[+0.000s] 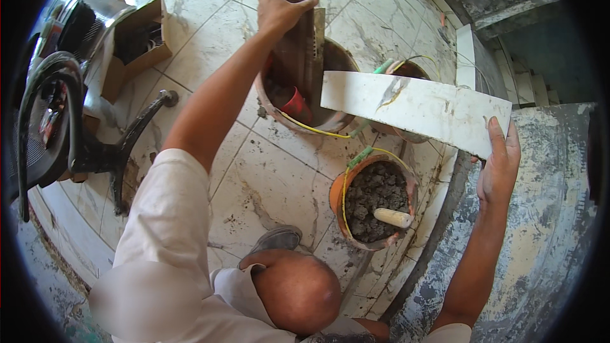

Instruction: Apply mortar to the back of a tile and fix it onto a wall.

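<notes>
My left hand (279, 11) grips the top of a brown, ribbed strip (293, 47) that looks like the back of a tile. The strip reaches down over a large bucket (264, 96), and I cannot tell whether it rests inside. A red cup-like thing (297, 105) is in that bucket. At the right, my right hand (500, 162) is closed on the end of a long white tile strip (416, 105) with grey veining. Its other end extends to the large bucket's right side. Below it stands an orange bucket (337, 198) of dark, lumpy mortar (372, 194) with a pale handle (393, 218) sticking out.
Another bucket (412, 68) is partly hidden behind the white tile strip. At the left are a black chair (70, 114) and an open cardboard box (136, 44). A rough, paint-flaked wall (540, 216) borders the right. Marble-patterned floor tiles (273, 178) carry dirt crumbs.
</notes>
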The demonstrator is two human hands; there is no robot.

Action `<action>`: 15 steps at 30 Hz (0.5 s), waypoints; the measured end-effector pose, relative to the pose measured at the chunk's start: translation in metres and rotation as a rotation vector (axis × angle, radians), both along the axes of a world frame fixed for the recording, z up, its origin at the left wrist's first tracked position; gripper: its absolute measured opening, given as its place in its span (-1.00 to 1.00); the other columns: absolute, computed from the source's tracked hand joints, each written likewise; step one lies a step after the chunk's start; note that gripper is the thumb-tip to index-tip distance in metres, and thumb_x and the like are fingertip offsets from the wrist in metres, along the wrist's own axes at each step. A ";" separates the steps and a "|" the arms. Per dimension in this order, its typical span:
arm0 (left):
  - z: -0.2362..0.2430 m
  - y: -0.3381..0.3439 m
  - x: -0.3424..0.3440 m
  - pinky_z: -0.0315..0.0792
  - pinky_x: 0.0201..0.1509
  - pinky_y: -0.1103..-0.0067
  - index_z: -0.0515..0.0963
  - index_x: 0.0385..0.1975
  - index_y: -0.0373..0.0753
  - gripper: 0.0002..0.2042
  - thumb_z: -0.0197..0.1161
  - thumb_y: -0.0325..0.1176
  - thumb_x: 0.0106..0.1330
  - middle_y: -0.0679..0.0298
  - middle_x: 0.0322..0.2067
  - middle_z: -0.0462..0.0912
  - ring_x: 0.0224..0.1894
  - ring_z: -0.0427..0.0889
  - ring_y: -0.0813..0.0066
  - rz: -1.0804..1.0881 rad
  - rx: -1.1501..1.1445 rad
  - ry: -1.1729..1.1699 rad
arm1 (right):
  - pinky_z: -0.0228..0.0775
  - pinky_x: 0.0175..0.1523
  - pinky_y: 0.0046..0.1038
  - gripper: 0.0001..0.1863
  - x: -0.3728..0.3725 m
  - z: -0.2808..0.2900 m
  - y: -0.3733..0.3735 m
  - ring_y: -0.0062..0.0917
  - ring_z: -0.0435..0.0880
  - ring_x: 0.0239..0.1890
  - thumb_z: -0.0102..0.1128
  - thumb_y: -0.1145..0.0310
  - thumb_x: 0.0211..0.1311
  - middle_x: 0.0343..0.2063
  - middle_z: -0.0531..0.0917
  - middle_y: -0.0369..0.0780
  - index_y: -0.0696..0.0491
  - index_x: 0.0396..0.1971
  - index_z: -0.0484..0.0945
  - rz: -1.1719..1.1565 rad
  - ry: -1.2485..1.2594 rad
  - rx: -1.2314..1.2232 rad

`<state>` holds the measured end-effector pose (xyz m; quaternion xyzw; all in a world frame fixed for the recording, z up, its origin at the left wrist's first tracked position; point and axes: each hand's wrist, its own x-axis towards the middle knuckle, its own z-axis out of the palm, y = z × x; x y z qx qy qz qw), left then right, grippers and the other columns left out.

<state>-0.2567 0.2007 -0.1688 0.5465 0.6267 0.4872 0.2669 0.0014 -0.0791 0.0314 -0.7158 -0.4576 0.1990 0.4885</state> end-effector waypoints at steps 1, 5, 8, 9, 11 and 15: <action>0.005 -0.002 -0.004 0.29 0.27 0.29 -0.02 0.34 -0.27 0.15 0.56 0.07 -0.22 -0.24 0.16 0.29 0.22 0.34 -0.08 -0.004 -0.015 0.018 | 0.27 -0.60 -0.71 -0.64 0.007 -0.004 0.001 -0.77 0.56 -0.47 0.08 0.25 0.35 -0.28 0.63 -0.29 0.15 0.02 0.43 -0.010 -0.011 -0.004; 0.006 -0.008 -0.001 0.31 0.23 0.27 0.06 0.29 -0.22 0.05 0.54 0.06 -0.18 -0.16 0.11 0.34 0.20 0.35 -0.05 0.071 -0.005 0.097 | 0.26 -0.62 -0.70 -0.63 0.030 -0.008 -0.005 -0.76 0.57 -0.48 0.08 0.27 0.35 -0.27 0.64 -0.28 0.16 0.05 0.42 0.004 0.059 0.033; 0.007 -0.029 0.004 0.29 0.24 0.24 0.02 0.30 -0.18 0.04 0.53 0.04 -0.16 -0.12 0.11 0.32 0.20 0.34 -0.04 0.100 0.056 0.107 | 0.25 -0.62 -0.70 -0.62 0.039 0.000 -0.017 -0.75 0.56 -0.49 0.08 0.27 0.35 -0.27 0.63 -0.27 0.17 0.06 0.41 -0.013 0.038 0.061; 0.006 -0.033 0.007 0.30 0.21 0.25 0.02 0.29 -0.22 0.05 0.53 0.02 -0.17 -0.09 0.05 0.33 0.14 0.36 -0.04 0.124 0.118 0.106 | 0.24 -0.62 -0.70 -0.61 0.039 0.004 -0.018 -0.75 0.56 -0.49 0.08 0.27 0.34 -0.27 0.63 -0.27 0.18 0.07 0.41 -0.022 0.007 0.074; -0.001 -0.036 0.014 0.31 0.18 0.25 0.02 0.29 -0.26 0.05 0.54 0.00 -0.18 -0.06 -0.01 0.34 0.09 0.38 -0.04 0.155 0.184 0.111 | 0.24 -0.62 -0.69 -0.60 0.033 0.013 -0.018 -0.75 0.56 -0.49 0.09 0.27 0.34 -0.26 0.63 -0.26 0.18 0.07 0.40 -0.032 -0.023 0.085; -0.007 -0.041 0.019 0.24 0.26 0.28 0.01 0.26 -0.41 0.11 0.58 -0.03 -0.24 -0.07 0.07 0.31 0.14 0.33 -0.01 0.176 0.321 0.032 | 0.27 -0.57 -0.69 -0.59 0.026 0.035 -0.014 -0.76 0.56 -0.45 0.10 0.26 0.34 -0.23 0.64 -0.25 0.19 0.07 0.42 0.014 -0.153 0.055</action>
